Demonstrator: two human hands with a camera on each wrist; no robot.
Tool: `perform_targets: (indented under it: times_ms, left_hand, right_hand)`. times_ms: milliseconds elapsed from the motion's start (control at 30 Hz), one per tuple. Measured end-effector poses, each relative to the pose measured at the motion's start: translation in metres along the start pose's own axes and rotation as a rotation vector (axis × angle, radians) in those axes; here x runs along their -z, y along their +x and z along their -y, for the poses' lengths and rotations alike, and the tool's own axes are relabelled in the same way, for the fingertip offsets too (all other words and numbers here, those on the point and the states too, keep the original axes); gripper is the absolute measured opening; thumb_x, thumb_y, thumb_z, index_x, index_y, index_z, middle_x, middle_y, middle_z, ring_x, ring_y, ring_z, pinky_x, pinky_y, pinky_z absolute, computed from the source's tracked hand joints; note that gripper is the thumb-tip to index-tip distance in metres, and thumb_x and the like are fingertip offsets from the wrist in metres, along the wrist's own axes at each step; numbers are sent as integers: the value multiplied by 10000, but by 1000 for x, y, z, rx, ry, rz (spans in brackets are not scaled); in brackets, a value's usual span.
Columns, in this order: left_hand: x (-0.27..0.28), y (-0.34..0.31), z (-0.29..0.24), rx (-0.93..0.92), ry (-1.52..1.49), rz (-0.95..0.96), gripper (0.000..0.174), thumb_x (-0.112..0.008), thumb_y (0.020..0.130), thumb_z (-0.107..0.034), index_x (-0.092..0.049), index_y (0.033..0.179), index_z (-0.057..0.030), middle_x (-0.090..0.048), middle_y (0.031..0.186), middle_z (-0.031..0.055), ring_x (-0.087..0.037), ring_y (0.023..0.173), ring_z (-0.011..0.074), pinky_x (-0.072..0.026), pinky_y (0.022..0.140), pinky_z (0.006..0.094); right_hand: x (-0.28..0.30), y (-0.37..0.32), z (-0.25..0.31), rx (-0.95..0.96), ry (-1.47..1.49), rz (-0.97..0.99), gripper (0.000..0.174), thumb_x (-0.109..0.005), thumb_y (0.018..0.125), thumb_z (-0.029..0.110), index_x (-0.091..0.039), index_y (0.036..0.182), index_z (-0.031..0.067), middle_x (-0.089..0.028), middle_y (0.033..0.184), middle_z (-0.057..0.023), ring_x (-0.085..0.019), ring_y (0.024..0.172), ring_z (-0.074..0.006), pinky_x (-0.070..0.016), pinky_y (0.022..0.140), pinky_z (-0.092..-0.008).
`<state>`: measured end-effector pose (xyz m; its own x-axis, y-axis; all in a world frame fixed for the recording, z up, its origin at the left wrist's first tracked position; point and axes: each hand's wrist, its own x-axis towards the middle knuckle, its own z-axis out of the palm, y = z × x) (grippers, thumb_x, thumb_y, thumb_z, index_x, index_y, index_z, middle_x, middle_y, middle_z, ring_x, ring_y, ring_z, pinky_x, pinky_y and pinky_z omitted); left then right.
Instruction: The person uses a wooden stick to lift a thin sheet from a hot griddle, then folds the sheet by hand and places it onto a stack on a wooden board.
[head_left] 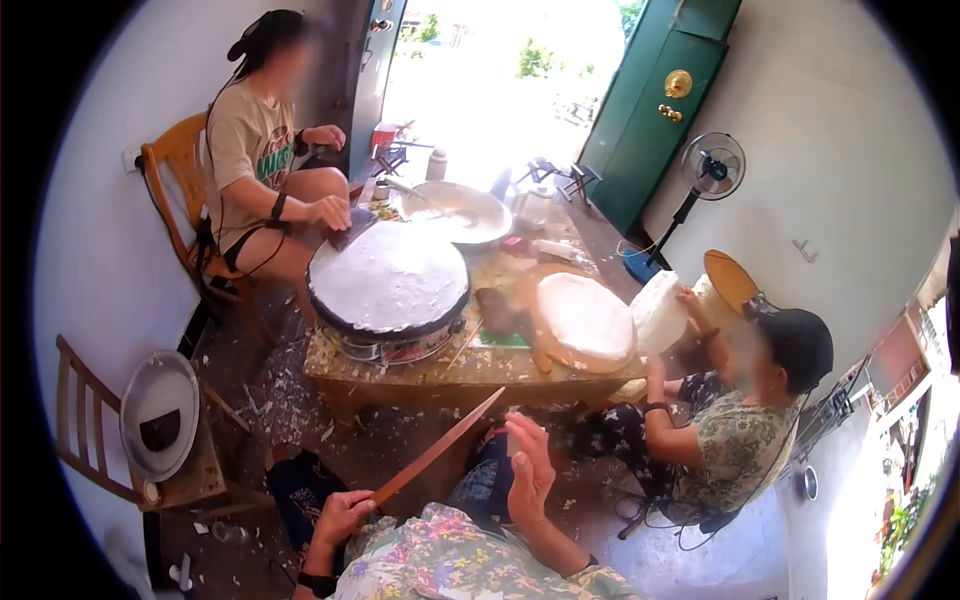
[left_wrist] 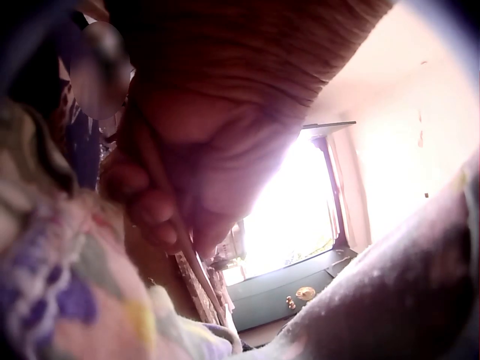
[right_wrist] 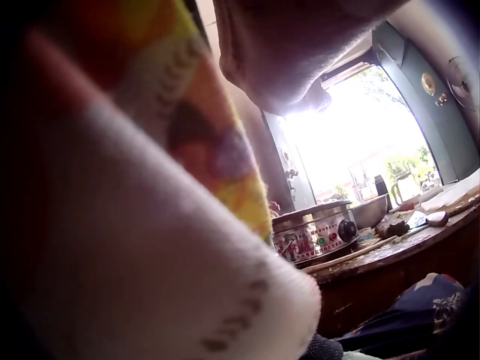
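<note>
My left hand (head_left: 343, 517) grips the near end of a long, flat wooden spatula (head_left: 440, 447), whose tapered tip points up and away toward the table. In the left wrist view the fingers (left_wrist: 154, 206) curl round its thin edge. My right hand (head_left: 532, 470) is raised beside the tip, fingers extended, holding nothing. Beyond both hands, on the near left of the table, a round electric griddle (head_left: 390, 280) carries a spread white layer. To its right lies a round wooden board (head_left: 543, 345) with a white round sheet (head_left: 585, 315) on it.
A wide bowl (head_left: 465, 212) with white contents stands behind the griddle on the wooden table (head_left: 400, 388). One person (head_left: 255, 170) sits at left; another (head_left: 745, 430), at right, holds a white sheet (head_left: 660, 312). A metal basin (head_left: 160, 400) rests on a chair at left.
</note>
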<state>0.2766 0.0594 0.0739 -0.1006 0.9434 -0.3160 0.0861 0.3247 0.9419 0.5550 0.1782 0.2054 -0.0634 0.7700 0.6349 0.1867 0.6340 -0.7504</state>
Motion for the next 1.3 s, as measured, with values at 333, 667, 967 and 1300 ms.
perform_targets:
  times_ms: [333, 667, 967, 1300]
  left_hand:
    - [0, -8, -9, -40, 124, -22, 335, -648, 860, -176, -674, 1126, 27, -718, 875, 92, -640, 782, 123, -518, 743, 291]
    - [6, -15, -9, -46, 91, -27, 359, -682, 877, -172, -663, 1162, 45, -722, 975, 61, -625, 866, 95, -513, 796, 269]
    - [22, -56, -19, -99, 93, -311, 392, -723, 852, -135, -651, 1206, 19, -722, 1070, 89, -647, 941, 115, -507, 868, 263]
    - [10, -61, 2, -230, 181, -575, 407, -713, 863, -121, -632, 1237, 19, -690, 1189, 168, -675, 1067, 209, -504, 912, 302]
  right_hand:
    - [-8, -4, -4, -36, 95, -14, 373, -488, 973, 253, -657, 1159, -23, -595, 1269, -154, -497, 1249, -309, -342, 1088, -422]
    - [4, -3, -5, 158, -165, 61, 385, -513, 987, 321, -679, 1103, -7, -600, 1247, -166, -501, 1237, -358, -327, 1082, -484]
    - [-4, 4, -27, 243, -301, 331, 381, -651, 869, 142, -619, 1221, -1, -547, 1350, -181, -479, 1289, -379, -318, 1108, -505]
    - [-98, 20, -64, 314, -389, 870, 783, -688, 867, 270, -302, 1502, 23, -228, 1592, -191, -218, 1482, -325, -216, 1187, -463]
